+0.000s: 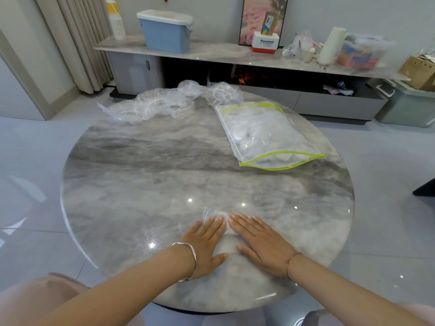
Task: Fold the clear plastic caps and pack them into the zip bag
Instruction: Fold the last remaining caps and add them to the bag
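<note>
Part done: my left hand (204, 241) and right hand (261, 241), grip released, flatten one cap (211, 214) on the near desk (141, 184); zip bag (266, 135) part-filled, unsealed; loose caps (153, 105) lie unfolded far left.

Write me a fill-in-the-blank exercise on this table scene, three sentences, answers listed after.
The left hand and right hand press one clear plastic ____ flat on the table.
The zip bag lies with its mouth ____.
The loose caps lie to the ____ of the zip bag.
Missing words: cap, open, left.
</note>
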A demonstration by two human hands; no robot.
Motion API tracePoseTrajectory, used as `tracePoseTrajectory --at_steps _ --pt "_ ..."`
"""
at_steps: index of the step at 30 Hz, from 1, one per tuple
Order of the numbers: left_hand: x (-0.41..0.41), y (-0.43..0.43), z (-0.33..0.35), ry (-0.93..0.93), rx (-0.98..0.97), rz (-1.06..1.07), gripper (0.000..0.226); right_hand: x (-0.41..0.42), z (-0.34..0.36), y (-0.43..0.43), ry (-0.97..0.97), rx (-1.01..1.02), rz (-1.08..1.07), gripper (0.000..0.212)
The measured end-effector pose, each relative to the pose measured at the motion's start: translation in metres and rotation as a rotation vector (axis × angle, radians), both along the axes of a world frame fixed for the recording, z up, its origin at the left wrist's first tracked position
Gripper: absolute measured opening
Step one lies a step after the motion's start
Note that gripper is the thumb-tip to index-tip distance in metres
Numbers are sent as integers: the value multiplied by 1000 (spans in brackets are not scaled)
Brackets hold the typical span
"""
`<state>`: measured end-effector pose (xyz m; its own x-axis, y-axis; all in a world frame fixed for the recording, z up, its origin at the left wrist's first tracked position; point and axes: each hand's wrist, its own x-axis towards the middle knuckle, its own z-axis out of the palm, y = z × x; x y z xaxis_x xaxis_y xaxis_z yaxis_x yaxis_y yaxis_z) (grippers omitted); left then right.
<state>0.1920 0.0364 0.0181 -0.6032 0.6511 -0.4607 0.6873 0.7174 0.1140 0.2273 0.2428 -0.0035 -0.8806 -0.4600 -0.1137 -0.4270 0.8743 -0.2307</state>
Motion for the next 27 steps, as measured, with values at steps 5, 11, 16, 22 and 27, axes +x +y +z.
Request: tracePoseTrajectory --at_steps 5,11,16,22,27 --pt "-9 0 5 98 134 15 66 -7 1 -2 120 -63 -59 54" --pt "-28 4 5 320 340 116 52 -23 21 -10 405 -327 -228 32" --pt "-36 10 10 132 606 478 29 -25 42 -21 570 -476 -254 20" --pt "-35 24 37 -1104 1307 1019 17 -25 41 -30 758 -368 -121 24" --pt "-48 24 47 -1287 1473 989 28 -16 48 -32 314 -543 -164 48"
